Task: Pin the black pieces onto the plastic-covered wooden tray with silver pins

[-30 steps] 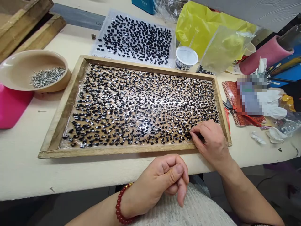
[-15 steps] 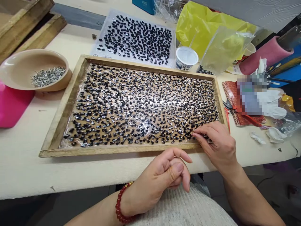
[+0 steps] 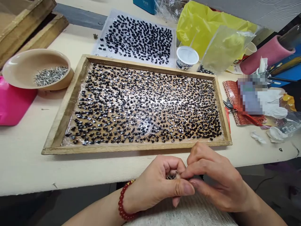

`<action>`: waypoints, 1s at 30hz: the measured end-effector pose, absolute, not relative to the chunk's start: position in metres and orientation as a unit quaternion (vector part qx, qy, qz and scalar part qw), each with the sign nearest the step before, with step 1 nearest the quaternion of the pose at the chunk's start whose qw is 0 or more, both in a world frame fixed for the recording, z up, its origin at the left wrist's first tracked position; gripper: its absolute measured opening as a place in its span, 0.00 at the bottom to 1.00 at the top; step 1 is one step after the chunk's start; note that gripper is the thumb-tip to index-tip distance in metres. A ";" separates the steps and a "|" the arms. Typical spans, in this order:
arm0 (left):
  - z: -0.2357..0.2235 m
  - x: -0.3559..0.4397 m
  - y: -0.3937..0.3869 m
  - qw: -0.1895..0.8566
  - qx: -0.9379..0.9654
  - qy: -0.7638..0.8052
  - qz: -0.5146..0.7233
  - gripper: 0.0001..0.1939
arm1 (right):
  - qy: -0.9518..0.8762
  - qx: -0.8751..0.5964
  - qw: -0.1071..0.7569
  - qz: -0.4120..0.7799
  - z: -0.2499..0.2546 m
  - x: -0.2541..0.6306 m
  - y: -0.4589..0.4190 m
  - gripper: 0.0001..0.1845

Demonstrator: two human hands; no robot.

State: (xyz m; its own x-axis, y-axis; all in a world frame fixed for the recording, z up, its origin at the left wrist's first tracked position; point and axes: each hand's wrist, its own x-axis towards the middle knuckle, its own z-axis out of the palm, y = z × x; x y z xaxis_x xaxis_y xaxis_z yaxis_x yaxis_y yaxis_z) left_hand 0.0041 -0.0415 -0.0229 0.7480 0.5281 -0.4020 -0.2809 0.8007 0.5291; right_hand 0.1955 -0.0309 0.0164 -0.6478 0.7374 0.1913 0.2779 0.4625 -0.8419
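A wooden tray (image 3: 61,119) lined with clear film lies in front of me, covered with several small shiny black pieces (image 3: 141,103). Below its near edge, over my lap, both hands meet. My left hand (image 3: 157,185), a red bead bracelet on its wrist, is curled shut around a small bunch of metal pins (image 3: 172,176) that pokes out between the fingers. My right hand (image 3: 211,177) pinches its fingertips together right at that bunch, touching the left hand's fingers. What the right fingertips hold is hidden.
A tan bowl (image 3: 21,64) of metal pins sits at the left on a pink sheet (image 3: 11,103). Behind the tray lie a plastic sheet of black pieces (image 3: 136,34), a white cup (image 3: 187,58) and yellow bags (image 3: 207,28). Pliers (image 3: 229,105) and clutter are at the right.
My right hand has left the tray's near right corner and come back to my left hand over my lap. The left hand has closed around the pins.
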 end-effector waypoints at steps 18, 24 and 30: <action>-0.024 0.003 -0.040 0.897 0.231 0.291 0.240 0.23 | -0.816 -0.309 0.285 0.396 0.014 0.194 -0.027 0.05; -0.023 0.003 -0.040 0.886 0.249 0.301 0.250 0.24 | -0.830 -0.315 0.284 0.363 0.015 0.192 -0.024 0.04; -0.024 0.001 -0.039 0.879 0.265 0.306 0.251 0.25 | -0.824 -0.315 0.291 0.370 0.015 0.192 -0.023 0.06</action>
